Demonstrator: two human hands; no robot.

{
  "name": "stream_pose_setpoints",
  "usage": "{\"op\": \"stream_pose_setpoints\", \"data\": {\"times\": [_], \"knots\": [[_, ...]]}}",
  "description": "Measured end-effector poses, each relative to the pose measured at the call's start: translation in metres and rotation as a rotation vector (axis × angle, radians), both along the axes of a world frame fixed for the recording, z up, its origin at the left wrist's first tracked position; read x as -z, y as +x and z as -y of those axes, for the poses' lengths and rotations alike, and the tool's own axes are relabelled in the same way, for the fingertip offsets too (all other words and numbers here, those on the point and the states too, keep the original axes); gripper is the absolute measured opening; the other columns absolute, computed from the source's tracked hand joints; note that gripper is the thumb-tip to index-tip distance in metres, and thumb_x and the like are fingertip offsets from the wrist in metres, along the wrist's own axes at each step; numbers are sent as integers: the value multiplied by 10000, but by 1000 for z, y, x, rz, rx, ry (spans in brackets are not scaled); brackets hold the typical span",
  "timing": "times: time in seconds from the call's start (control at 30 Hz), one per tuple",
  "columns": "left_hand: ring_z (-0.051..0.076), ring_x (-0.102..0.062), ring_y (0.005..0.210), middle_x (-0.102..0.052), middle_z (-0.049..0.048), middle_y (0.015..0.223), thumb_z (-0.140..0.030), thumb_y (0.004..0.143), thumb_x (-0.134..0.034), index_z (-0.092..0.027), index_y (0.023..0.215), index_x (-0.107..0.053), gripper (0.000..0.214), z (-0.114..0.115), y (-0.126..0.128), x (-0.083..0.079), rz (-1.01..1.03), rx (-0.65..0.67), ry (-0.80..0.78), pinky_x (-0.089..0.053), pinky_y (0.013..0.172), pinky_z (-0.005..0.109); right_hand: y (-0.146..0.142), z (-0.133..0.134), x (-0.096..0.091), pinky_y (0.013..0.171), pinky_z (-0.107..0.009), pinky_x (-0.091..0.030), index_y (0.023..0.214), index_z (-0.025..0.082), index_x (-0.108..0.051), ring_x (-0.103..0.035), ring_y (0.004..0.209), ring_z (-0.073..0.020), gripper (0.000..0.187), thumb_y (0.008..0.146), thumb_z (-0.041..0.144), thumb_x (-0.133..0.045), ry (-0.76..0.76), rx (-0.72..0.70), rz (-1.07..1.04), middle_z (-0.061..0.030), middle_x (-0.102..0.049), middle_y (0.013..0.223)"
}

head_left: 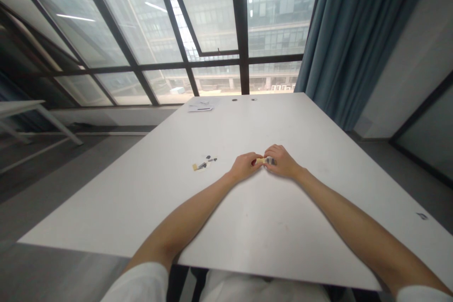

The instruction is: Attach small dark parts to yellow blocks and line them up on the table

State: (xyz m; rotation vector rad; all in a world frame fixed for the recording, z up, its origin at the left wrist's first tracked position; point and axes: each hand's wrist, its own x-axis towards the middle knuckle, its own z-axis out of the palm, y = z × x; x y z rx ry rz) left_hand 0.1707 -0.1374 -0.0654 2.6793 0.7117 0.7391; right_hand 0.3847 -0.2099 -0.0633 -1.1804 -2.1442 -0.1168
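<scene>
Both my hands meet over the middle of the white table (269, 226). My left hand (244, 166) and my right hand (281, 160) pinch a small yellow and grey piece (266, 161) between their fingertips, just above the tabletop. Most of the piece is hidden by the fingers. A little to the left of my left hand lies a cluster of small loose parts (204, 163), yellow, black and grey, on the table.
A sheet of paper (200, 108) lies at the table's far edge, with two small dark discs (234, 100) beside it. A small dark scrap (422, 216) sits near the right edge. Large windows and a blue curtain (347, 42) stand behind; another table (21, 106) at left.
</scene>
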Motion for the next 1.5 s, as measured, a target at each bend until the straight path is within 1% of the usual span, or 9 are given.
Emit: {"op": "stream_pose_setpoints", "data": {"times": [0.27,0.6,0.73,0.83,0.93,1.03,1.2,1.3,1.5], "knots": [[118,-562,688,-668,0,805,-376,940,-599,-219,1116,-739,274,1,0,-3,-15,-6,-13,-403,662,230,-2,-1,0,895,-386,-393,961,212,-647,-585,1006,-250,133,832,235,-668,6,15,-6,-76,-697,988],[118,-564,684,-664,1,793,-359,946,-583,-209,1117,-737,274,-1,0,1,12,-3,-11,-412,675,234,1,-3,3,904,-389,-401,953,218,-645,-591,1006,-249,149,808,232,-675,1,31,-58,-73,-701,995],[123,-575,699,-674,14,814,-341,980,-516,-198,1123,-733,296,0,-1,1,11,2,-10,-422,692,239,16,-9,3,927,-399,-415,941,221,-641,-593,1004,-247,155,793,249,-679,-8,83,-152,-65,-703,999],[127,-588,722,-687,24,843,-340,994,-487,-200,1132,-731,313,0,-2,0,7,-10,-16,-430,707,242,41,-16,-1,938,-404,-438,897,223,-644,-605,979,-241,116,808,298,-639,-19,163,-301,-63,-702,968],[131,-592,733,-690,28,848,-333,997,-480,-201,1131,-733,315,1,-2,-1,6,-20,-19,-434,716,244,70,-20,-3,939,-405,-449,896,224,-673,-613,987,-246,188,796,380,-647,-128,244,-351,-64,-709,983],[132,-594,733,-692,27,842,-311,992,-480,-200,1121,-737,308,0,-2,-2,14,-30,-22,-435,717,244,90,-20,-2,911,-375,-458,860,200,-708,-625,909,-231,220,748,387,-683,-320,211,-261,-61,-713,923],[135,-608,759,-716,31,885,-289,982,-485,-200,1113,-740,300,0,-2,-2,14,-46,-39,-438,724,243,88,-15,5,734,-300,-466,843,177,-740,-620,792,-201,237,713,371,-701,-623,184,-157,-51,-708,842],[132,-605,747,-720,27,876,-285,979,-495,-195,1099,-744,291,-1,-3,-1,23,-51,-35,-432,716,243,79,-13,5,694,-281,-453,860,186,-752,-613,765,-185,236,701,353,-703,-654,211,-98,-41,-705,839],[129,-594,705,-730,29,856,-299,972,-525,-189,1078,-756,278,-3,-3,0,23,-70,-36,-424,699,247,73,-10,-4,712,-278,-455,888,218,-762,-637,799,-190,214,712,334,-726,-640,240,-5,-37,-726,883]]}}
